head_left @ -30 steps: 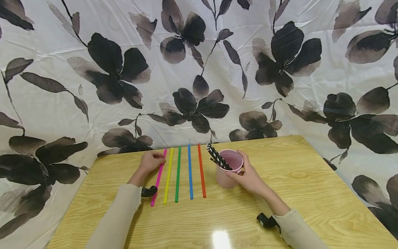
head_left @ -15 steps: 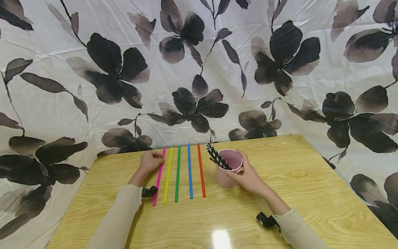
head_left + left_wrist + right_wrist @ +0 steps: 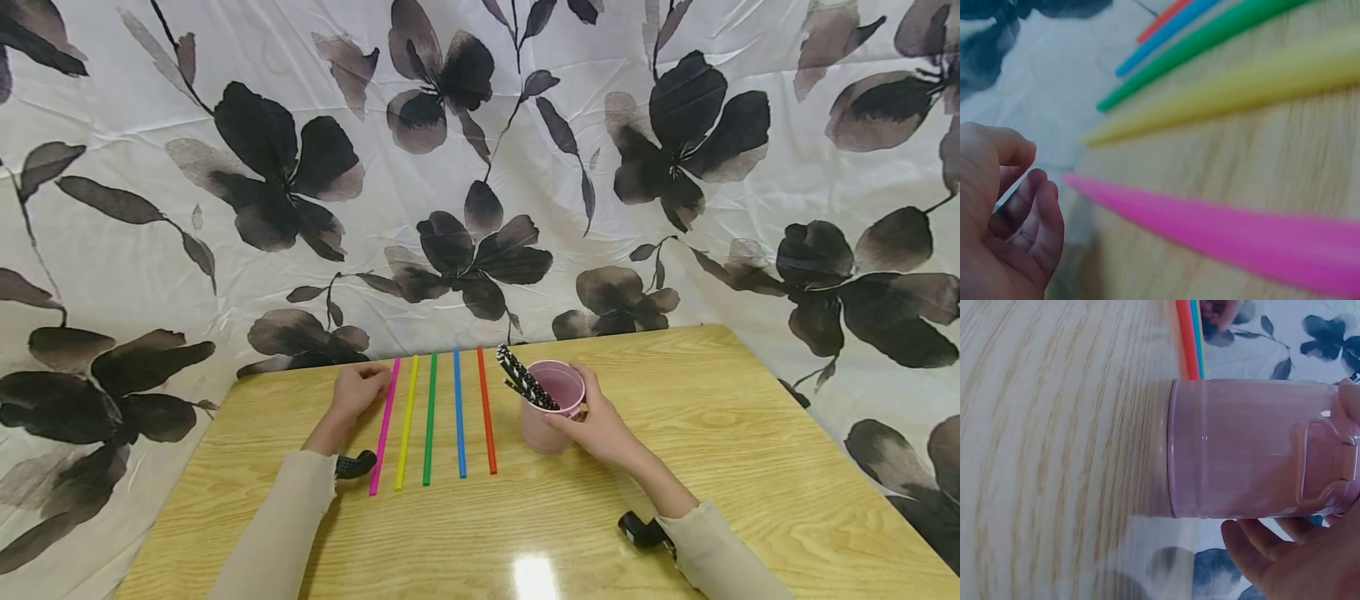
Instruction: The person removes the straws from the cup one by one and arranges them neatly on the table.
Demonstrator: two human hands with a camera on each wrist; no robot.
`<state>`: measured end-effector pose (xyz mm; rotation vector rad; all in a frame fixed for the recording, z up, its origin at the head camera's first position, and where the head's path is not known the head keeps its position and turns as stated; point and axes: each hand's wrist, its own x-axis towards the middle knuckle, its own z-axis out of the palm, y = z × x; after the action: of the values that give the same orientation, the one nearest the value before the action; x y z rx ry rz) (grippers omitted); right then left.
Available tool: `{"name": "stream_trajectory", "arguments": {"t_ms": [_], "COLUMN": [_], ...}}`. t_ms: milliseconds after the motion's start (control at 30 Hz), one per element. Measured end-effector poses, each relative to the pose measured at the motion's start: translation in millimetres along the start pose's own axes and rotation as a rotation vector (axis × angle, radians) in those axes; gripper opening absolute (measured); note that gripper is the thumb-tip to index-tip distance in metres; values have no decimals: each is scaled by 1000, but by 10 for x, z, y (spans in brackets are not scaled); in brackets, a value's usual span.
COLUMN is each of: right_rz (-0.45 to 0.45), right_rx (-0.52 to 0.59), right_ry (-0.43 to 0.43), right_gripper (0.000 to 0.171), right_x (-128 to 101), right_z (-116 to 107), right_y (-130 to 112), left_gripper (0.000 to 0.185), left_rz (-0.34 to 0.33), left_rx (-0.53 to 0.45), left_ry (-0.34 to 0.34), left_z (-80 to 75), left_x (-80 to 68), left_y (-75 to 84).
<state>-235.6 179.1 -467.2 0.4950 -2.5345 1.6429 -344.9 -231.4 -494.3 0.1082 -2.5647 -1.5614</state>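
Note:
Several coloured straws lie side by side on the table. From left to right in the head view they are pink (image 3: 385,429), yellow (image 3: 406,433), green (image 3: 430,425), blue (image 3: 459,417) and red (image 3: 487,412). My left hand (image 3: 358,387) rests just left of the pink straw's far end. Its fingers are loosely curled with nothing between them, apart from that straw in the left wrist view. My right hand (image 3: 600,425) grips a pink metal cup (image 3: 1254,450) near its rim, thumb in front, fingers behind. Black-and-white patterned straws (image 3: 528,379) lean leftward out of the cup.
The wooden table (image 3: 570,533) ends at the back against a white cloth (image 3: 525,167) with dark flower prints. A wire loop handle (image 3: 1322,462) sticks out on the cup's side. Black wrist cameras (image 3: 356,464) are worn on both wrists.
My left hand has let go of the pink straw and drawn slightly left. The pink straw's near end has shifted a little right, nearer the yellow one. The right hand and cup stay put.

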Motion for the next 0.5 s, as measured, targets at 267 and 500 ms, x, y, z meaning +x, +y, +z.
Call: {"name": "stream_trajectory", "arguments": {"t_ms": [267, 500], "right_rz": [-15, -17], "right_rx": [-30, -28], "right_ry": [67, 56], "right_gripper": [89, 90], "right_x": [16, 33], "right_z": [2, -8], "right_y": [70, 87], "left_gripper": [26, 17], "left_rz": [207, 374], "left_rx": [-116, -204], "left_ry": [-71, -253], "left_z": [113, 348], "left_x": [-239, -685], "left_y": [514, 1196]}}
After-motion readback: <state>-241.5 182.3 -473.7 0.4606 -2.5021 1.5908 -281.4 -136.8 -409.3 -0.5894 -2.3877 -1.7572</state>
